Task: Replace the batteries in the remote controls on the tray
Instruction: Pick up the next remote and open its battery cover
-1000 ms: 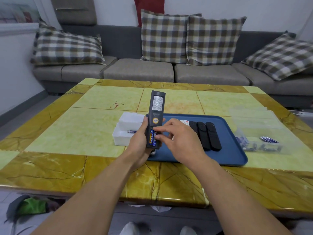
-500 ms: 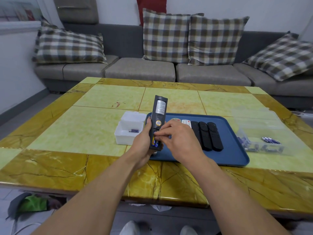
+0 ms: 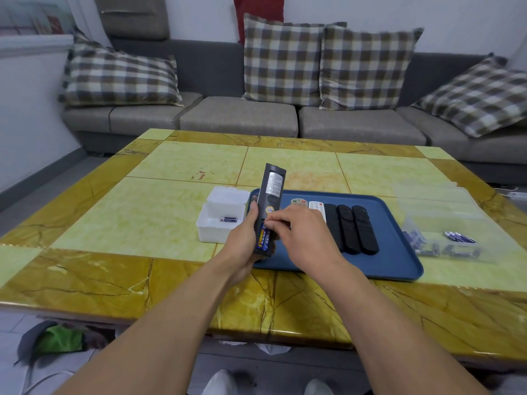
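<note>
Left hand (image 3: 242, 243): fingers wrapped round the lower body of a dark remote (image 3: 269, 206), holding it tilted up, back side facing the camera
Remote held: long slim dark plastic bar with a pale printed label on its far half; the battery bay at its near end is uncovered, above the near left corner of the tray
Batteries in bay (image 3: 263, 238): two slim blue and yellow cylinders lying side by side
Right hand (image 3: 305, 238): fingers curled, tips pinching at the far end of the batteries in the bay
Tray (image 3: 399, 258): flat blue plastic, rounded corners, low rim, on the bench right of centre
On the tray: two pale remotes (image 3: 306, 205) with coloured buttons, then three matte black remotes (image 3: 353, 230) with rounded ends, lying side by side
White box (image 3: 222, 218): small rectangular plastic tub, lid hinged open, just left of the tray, one battery (image 3: 228, 219) lying inside
Clear box (image 3: 445, 238): see-through plastic, right of the tray, with loose batteries in it
Bench (image 3: 142, 218): glossy tiled top, pale green squares bordered in veined amber stone
</note>
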Demonstrator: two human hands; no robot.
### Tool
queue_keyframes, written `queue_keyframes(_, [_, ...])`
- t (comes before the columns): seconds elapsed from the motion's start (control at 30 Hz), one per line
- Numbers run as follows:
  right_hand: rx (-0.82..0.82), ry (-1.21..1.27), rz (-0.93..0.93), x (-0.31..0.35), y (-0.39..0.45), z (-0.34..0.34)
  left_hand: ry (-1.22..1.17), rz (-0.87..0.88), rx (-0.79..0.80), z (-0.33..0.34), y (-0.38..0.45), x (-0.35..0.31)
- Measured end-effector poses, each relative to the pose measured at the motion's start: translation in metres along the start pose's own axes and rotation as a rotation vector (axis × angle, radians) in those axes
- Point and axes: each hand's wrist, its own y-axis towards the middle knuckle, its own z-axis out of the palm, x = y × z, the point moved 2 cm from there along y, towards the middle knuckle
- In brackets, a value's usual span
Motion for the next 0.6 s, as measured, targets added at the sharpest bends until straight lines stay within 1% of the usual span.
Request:
queue_keyframes(0.1, [-0.038, 0.11, 0.047, 0.0013, -0.0026, 0.0028, 0.014, -0.006, 0.003, -0.0011, 0.002, 0.0007])
queue_keyframes(0.2, [-0.033, 0.245, 0.128, 0.0039, -0.0056, 0.005, 0.021, -0.019, 0.012, 0.0026, 0.0024, 0.0015])
queue_keyframes(0.4, [-0.023, 0.293, 0.23, 0.0007, -0.0067, 0.005, -0.041, -0.044, 0.058, 0.0022, 0.0044, 0.0011])
queue_keyframes(0.6, [-0.068, 0.316, 0.324, -0.0027, -0.0075, 0.009, -0.054, -0.097, 0.091, 0.0024, 0.008, 0.0051])
